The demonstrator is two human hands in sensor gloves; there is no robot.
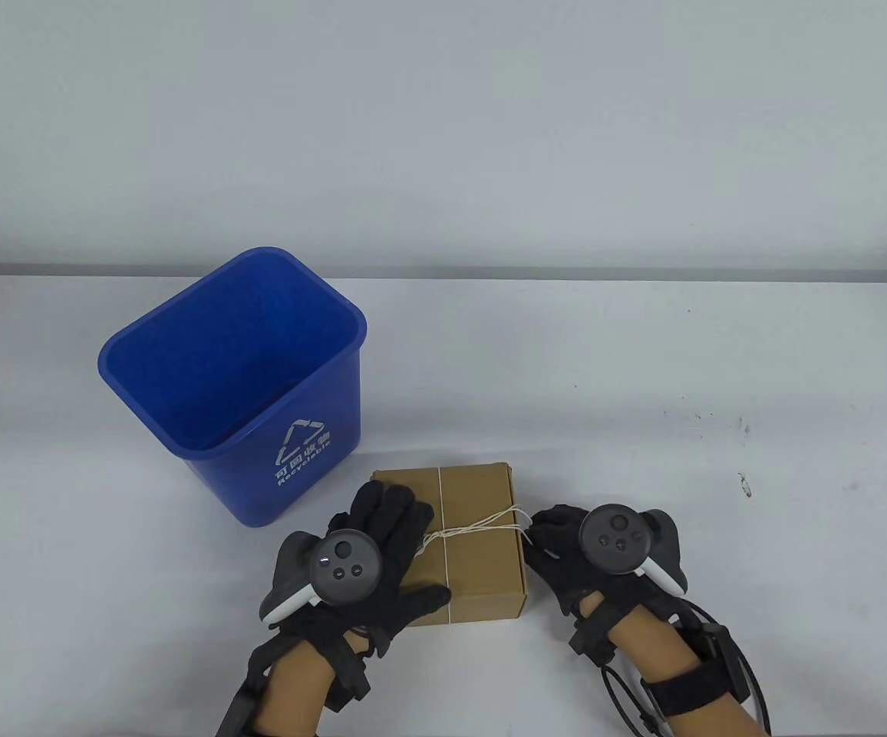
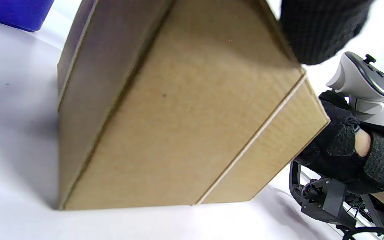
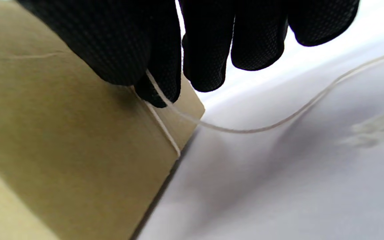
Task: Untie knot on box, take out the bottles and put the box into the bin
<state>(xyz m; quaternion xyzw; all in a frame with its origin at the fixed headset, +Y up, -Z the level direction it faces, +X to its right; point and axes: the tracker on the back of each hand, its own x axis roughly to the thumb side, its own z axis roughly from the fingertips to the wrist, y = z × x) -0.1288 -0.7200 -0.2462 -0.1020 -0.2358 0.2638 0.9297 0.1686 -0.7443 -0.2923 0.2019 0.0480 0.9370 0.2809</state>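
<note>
A brown cardboard box (image 1: 482,572) lies shut near the table's front edge, tied crosswise with thin white string (image 1: 482,524). My left hand (image 1: 401,537) lies flat on the left part of the lid, fingers straight and thumb spread along the front edge. My right hand (image 1: 537,530) is at the box's right edge. In the right wrist view its fingertips (image 3: 160,90) pinch the string (image 3: 245,130) against the box's (image 3: 62,150) corner, and a loose length curves away over the table. The blue bin (image 1: 236,384) stands upright, back left of the box. No bottles show.
The white table (image 1: 643,430) extends right of and behind the box, with a few small dark marks at the right. The bin's corner (image 2: 15,11) shows in the left wrist view beyond the box (image 2: 178,116).
</note>
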